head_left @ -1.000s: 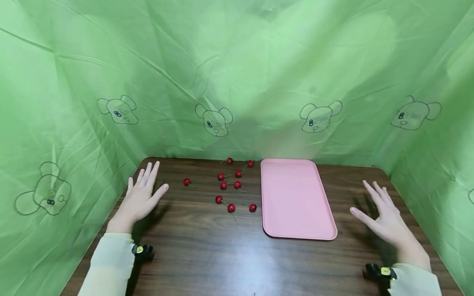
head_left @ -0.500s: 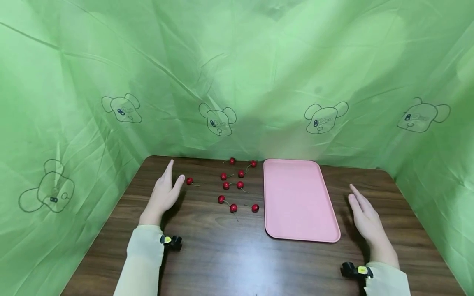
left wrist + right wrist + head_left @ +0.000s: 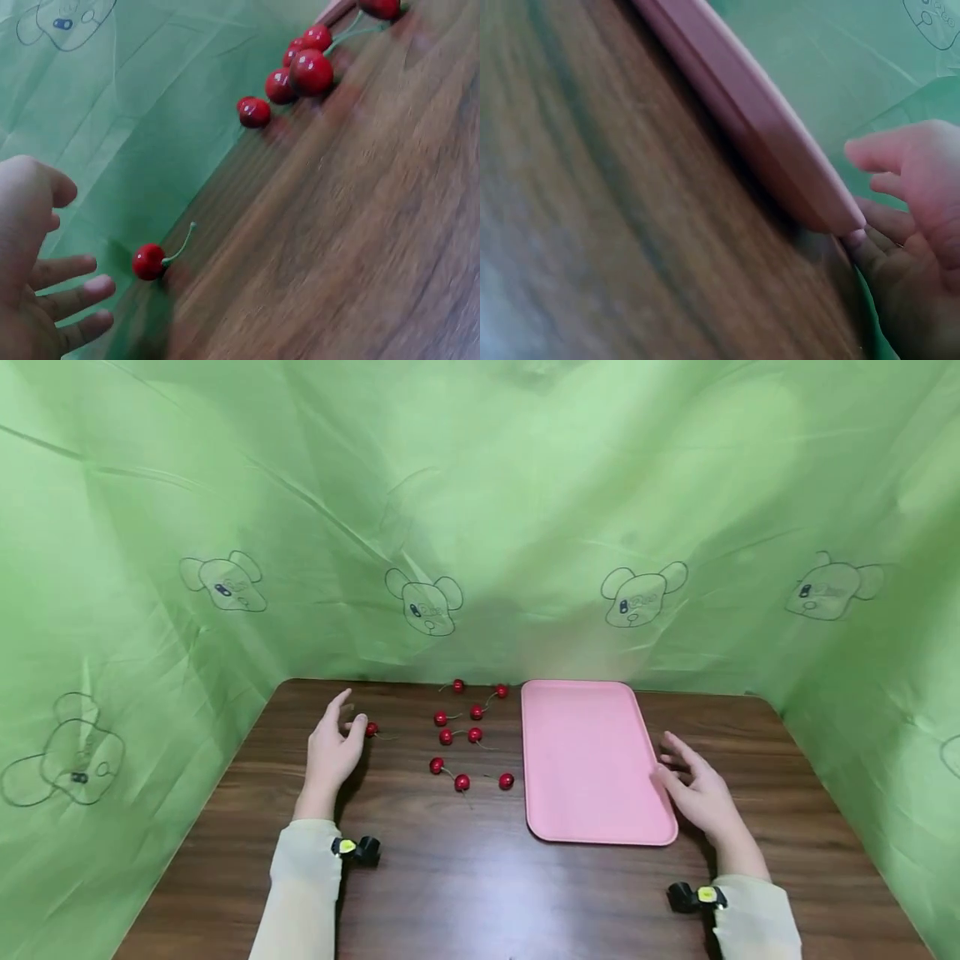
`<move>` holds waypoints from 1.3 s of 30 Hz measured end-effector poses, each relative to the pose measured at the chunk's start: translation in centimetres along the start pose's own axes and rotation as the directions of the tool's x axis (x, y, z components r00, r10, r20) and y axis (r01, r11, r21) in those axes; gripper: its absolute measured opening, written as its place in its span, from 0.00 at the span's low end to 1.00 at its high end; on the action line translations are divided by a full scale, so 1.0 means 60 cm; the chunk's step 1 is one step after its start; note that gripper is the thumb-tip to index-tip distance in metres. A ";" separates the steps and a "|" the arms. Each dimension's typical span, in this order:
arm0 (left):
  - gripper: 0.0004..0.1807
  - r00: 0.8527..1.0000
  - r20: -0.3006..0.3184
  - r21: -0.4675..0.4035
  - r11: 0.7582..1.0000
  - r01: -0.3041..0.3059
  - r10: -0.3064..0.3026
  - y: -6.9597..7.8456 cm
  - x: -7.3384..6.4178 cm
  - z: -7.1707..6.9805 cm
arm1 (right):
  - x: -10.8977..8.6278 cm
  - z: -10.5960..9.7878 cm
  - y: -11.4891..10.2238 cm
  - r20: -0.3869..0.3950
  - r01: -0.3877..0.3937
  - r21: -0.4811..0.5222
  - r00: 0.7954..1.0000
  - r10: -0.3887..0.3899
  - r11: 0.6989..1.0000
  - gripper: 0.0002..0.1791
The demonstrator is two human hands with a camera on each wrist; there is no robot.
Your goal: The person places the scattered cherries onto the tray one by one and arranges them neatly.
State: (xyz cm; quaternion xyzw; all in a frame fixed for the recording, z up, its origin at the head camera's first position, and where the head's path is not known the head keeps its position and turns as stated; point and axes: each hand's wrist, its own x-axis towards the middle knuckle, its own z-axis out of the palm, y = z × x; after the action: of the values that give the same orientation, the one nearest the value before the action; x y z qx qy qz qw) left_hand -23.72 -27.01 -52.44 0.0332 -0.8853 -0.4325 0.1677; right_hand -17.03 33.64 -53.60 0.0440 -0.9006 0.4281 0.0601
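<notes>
My left hand (image 3: pixel 332 754) is beside the leftmost red cherry (image 3: pixel 372 729), with thumb and fingers apart. In the left wrist view that cherry (image 3: pixel 149 262), with its green stem, sits just beyond the fingertips, and nothing lies between the fingers. A pink rectangular tray (image 3: pixel 596 760) lies flat on the right half of the table. At its right edge is my right hand (image 3: pixel 702 793), fingers loosely bent. From the right wrist, the lower fingers appear right at the tray's rim (image 3: pixel 772 127), while the thumb stands apart from it.
Several more stemmed cherries (image 3: pixel 475 736) are scattered on the dark wooden table (image 3: pixel 420 868) left of the tray. Behind the table and along both sides hangs a green curtain (image 3: pixel 510 527) printed with bear heads. Each wrist wears a small black camera (image 3: pixel 367 852).
My left hand has moved right to the leftmost cherry. My right hand has come left to the tray's right edge, its spread fingers now bent. Tray and cherries keep their places.
</notes>
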 end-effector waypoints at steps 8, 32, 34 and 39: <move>0.28 1.000 0.020 0.005 1.000 -0.009 0.009 -0.014 0.005 -0.002 | 0.009 0.023 -0.002 0.062 0.064 0.139 0.995 -0.073 0.988 0.32; 0.24 0.991 0.136 0.082 0.997 -0.004 -0.008 -0.032 -0.004 0.022 | 0.000 0.021 0.003 0.043 0.053 0.060 0.998 -0.055 0.997 0.30; 0.23 0.990 0.138 0.087 0.996 -0.025 0.012 -0.032 -0.003 0.022 | 0.000 0.020 -0.001 0.045 0.051 0.075 0.998 -0.054 0.996 0.30; 0.20 0.990 0.131 0.086 0.995 -0.060 0.048 -0.031 -0.002 0.021 | 0.003 0.020 -0.002 0.052 0.044 0.082 0.997 -0.048 0.996 0.30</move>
State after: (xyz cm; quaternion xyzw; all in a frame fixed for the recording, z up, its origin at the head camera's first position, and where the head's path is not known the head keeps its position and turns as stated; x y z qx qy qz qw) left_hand -24.16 -27.20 -54.67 -0.0114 -0.9133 -0.3890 0.1202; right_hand -17.26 32.61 -54.24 0.0786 -0.8827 0.4612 0.0436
